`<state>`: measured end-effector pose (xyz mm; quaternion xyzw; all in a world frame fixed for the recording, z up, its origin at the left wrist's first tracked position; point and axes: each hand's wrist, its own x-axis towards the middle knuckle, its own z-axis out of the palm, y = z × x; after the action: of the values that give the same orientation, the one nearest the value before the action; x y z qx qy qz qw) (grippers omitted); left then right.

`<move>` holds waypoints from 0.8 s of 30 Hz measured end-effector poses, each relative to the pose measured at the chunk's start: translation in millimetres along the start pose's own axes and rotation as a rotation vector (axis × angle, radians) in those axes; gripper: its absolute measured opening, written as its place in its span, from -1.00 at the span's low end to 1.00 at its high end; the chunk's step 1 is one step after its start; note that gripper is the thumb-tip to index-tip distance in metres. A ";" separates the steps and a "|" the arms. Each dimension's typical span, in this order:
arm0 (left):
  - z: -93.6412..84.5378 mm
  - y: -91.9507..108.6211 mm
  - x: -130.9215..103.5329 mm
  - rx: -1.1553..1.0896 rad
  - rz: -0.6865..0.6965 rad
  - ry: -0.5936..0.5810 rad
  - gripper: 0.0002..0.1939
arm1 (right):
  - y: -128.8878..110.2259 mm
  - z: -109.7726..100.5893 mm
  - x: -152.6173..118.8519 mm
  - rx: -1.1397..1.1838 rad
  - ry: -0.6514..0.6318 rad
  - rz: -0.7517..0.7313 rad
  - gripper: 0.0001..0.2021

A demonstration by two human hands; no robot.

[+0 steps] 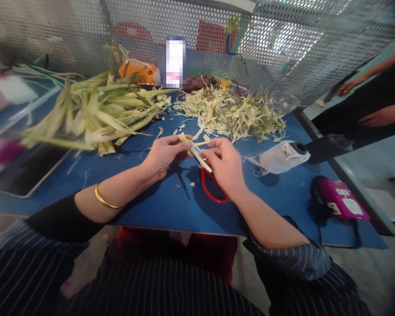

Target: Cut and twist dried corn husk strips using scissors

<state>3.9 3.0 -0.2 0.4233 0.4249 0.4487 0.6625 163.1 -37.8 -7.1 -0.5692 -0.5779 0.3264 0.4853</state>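
My left hand [164, 154] pinches a pale yellow-green husk strip [185, 138] above the middle of the blue table. On the other side of it, my right hand [226, 166] has its fingers closed on scissors with a red handle loop [213, 191] hanging below the palm; thumb and forefinger are also at the end of the strip. A pale narrow piece slants between the hands. Behind them lie a pile of long green husks [102, 109] at the left and a heap of shredded husk [233, 112] at the right.
On the blue table [145, 206] are a white thread spool [279, 157] and a magenta device [344, 199] at right, and a dark phone [36, 169] at left. An orange pack [140, 71] and a lit screen [174, 63] stand by the perforated panel [151, 19]. Another person's hand [382, 117] shows at right.
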 end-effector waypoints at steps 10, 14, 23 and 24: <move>2.8 7.6 -6.1 0.037 -0.029 -0.043 -0.62 | -5.7 -13.9 2.9 -0.807 0.078 -1.008 -0.85; 5.1 6.4 -7.9 0.120 0.014 -0.058 -0.72 | -7.2 -13.4 4.1 -0.742 0.002 -0.958 -0.85; 5.2 5.1 -11.7 0.313 0.061 -0.237 -0.93 | -5.3 -9.4 3.4 -0.572 0.058 -0.414 -0.82; 5.0 4.9 -11.8 0.318 0.062 -0.243 -0.92 | -5.0 -9.3 3.2 -0.596 0.056 -0.366 -0.79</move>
<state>4.6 -7.9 8.0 0.5865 0.3940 0.3416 0.6198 170.4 -37.0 1.2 -0.5817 -0.7267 0.0353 0.3638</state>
